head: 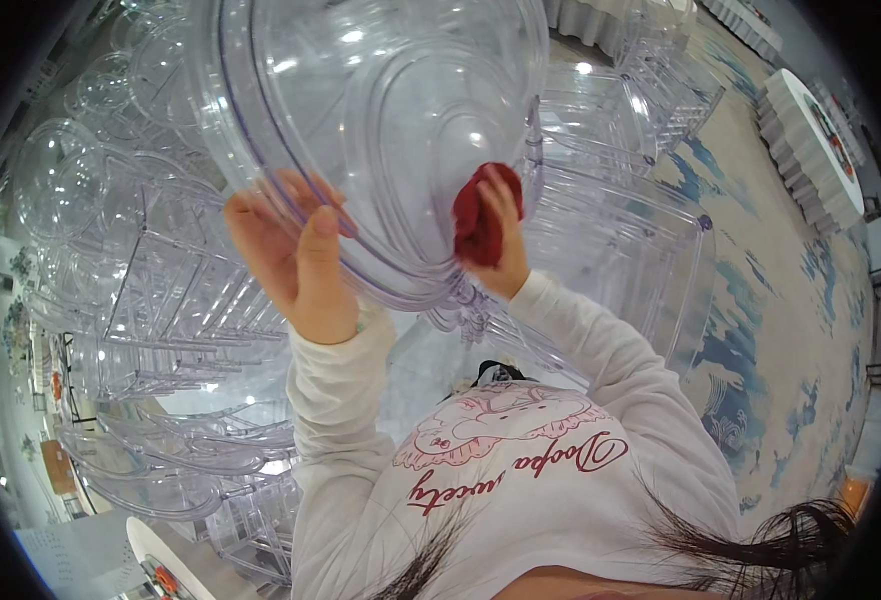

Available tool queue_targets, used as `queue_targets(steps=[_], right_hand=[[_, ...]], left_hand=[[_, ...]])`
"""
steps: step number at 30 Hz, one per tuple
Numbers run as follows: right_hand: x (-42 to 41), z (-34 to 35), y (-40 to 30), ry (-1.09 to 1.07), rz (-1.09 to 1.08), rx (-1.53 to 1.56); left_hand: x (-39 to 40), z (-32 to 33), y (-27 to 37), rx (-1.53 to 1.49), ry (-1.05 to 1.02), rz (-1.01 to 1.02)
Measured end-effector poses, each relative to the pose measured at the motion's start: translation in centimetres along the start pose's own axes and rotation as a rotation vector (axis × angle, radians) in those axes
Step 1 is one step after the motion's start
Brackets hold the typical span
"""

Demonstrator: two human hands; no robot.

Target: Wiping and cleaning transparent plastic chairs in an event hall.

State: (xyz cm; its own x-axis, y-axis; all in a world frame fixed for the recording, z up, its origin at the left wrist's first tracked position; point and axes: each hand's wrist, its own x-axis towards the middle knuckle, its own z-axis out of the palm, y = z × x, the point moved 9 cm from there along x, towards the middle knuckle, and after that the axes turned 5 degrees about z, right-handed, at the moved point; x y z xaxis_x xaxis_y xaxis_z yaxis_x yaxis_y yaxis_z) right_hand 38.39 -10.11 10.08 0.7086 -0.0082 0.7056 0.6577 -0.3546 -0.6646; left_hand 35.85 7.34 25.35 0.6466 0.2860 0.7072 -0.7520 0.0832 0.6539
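A clear plastic chair back (403,112), oval with concentric ridges, stands right before me. My left hand (294,247) grips its rim at the lower left, the thumb on the near side and the fingers seen through the plastic. At the lower right of the oval, my right hand (504,240) holds a dark red cloth (478,217) pressed against the plastic. My right fingers lie over the cloth. The lower part of this chair is mostly hidden behind its back and my arms.
Stacked clear plastic chairs (177,262) crowd the left side, with more stacked chairs (620,247) at the right. A table with a white pleated cloth (808,150) stands on patterned carpet (755,300) at the far right. Part of another table (144,536) shows at the lower left.
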Motion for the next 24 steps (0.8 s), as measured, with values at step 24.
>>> queue_targets(steps=[24], right_hand=[[8.1,-5.8,7.6,0.189,0.123,-0.272]], left_hand=[[0.0,0.2,0.4,-0.017,-0.027,0.01]])
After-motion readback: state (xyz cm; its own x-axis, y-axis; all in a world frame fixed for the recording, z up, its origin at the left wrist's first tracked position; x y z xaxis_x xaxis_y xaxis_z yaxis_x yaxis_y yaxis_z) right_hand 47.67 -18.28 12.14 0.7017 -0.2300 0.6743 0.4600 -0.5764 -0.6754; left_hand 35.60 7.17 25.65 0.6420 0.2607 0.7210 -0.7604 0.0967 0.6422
